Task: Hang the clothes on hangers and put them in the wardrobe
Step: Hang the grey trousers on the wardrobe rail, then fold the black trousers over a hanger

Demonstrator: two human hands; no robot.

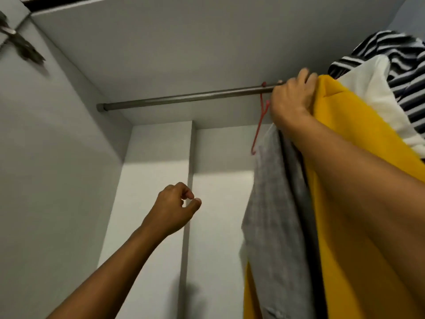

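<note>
I look up into a white wardrobe with a metal rail (184, 97) running across it. A red hanger (259, 125) hooks over the rail and carries a grey garment (271, 203). My right hand (292, 97) is up at the rail beside the red hanger, fingers curled around the top of a yellow garment (358, 157); its hanger is hidden. Behind it hang a white garment (372, 93) and a black-and-white striped one (404, 65). My left hand (174, 208) floats lower in the wardrobe's middle, loosely curled, holding nothing.
The rail's left stretch is bare up to the white side panel (57, 134). A vertical seam (188, 203) divides the back panel. A metal hinge (20, 44) sticks out at the upper left by the top panel.
</note>
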